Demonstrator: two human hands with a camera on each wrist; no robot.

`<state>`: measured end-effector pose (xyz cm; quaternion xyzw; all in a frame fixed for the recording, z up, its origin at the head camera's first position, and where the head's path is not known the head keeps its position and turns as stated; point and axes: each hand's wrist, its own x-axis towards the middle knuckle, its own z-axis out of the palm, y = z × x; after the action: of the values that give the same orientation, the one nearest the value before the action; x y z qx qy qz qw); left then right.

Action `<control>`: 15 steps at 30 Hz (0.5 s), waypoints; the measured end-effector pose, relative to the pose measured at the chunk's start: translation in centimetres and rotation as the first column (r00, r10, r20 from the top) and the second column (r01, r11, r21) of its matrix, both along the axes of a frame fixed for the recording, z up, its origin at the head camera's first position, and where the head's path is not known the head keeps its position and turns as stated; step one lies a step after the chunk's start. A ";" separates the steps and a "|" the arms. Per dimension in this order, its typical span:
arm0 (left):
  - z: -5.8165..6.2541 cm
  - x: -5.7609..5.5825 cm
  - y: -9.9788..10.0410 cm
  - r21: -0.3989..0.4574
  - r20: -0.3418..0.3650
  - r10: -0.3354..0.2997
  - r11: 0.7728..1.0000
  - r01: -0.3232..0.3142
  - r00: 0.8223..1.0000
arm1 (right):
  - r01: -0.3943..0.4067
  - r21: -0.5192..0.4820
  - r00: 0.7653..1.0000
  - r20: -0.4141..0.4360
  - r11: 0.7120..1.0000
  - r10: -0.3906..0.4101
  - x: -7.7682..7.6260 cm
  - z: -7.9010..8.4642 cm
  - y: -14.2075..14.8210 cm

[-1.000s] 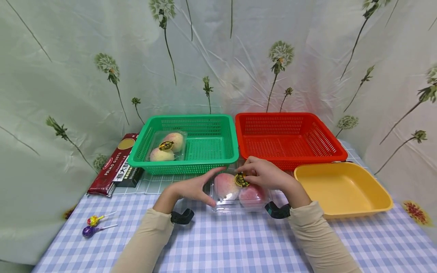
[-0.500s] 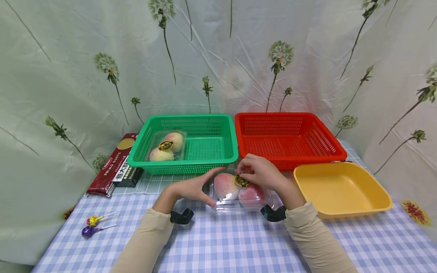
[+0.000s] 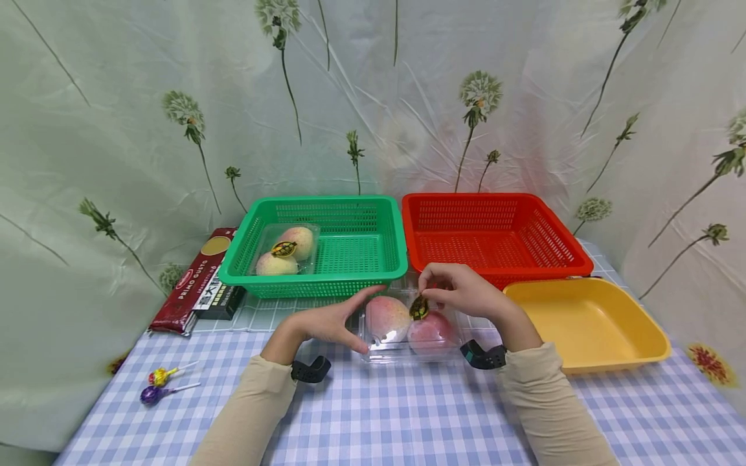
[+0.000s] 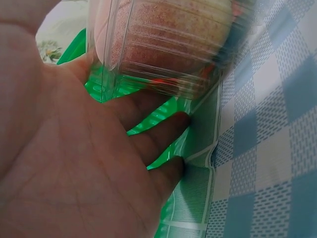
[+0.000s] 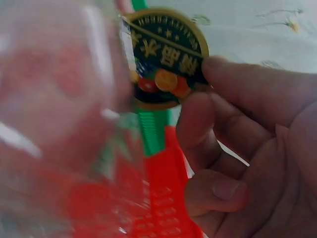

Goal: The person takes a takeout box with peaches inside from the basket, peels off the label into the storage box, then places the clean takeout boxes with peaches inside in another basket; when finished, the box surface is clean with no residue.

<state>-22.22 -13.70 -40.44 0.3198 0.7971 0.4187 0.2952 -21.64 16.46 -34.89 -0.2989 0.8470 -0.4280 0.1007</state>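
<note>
Peeling seems the step mid-frame: right hand (image 3: 466, 291) pinching the part-lifted sticker (image 3: 418, 307), left hand (image 3: 327, 322) spread wide at the clear box (image 3: 396, 353), probably needing a steady pull next.

A pale curtain (image 3: 373, 97) (dandelion-printed, visibly creased) hangs behind a blue-and-white checked tablecloth (image 3: 379, 417).

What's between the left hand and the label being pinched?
In the head view, one pinkish fruit in the clear box lies between the left hand and the label.
</note>
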 end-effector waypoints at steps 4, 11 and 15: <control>0.0 0.0 -0.1 0.003 -0.009 -0.004 1.000 0.004 1.000 | -0.013 -0.038 1.000 0.020 0.999 0.014 0.0 0.4 1.0; 0.2 0.1 -0.4 -0.006 -0.034 -0.017 1.000 0.017 0.999 | 0.028 -0.026 1.000 0.005 0.999 -0.028 -0.1 1.1 3.0; 0.3 0.2 -0.4 -0.012 -0.027 -0.017 1.000 0.017 0.999 | 0.046 0.005 0.999 0.008 0.999 -0.046 0.1 1.8 4.6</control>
<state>-22.04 -14.13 -40.13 0.3305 0.8006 0.4073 0.2896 -21.58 21.05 -33.10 -0.2771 0.8543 -0.4293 0.0952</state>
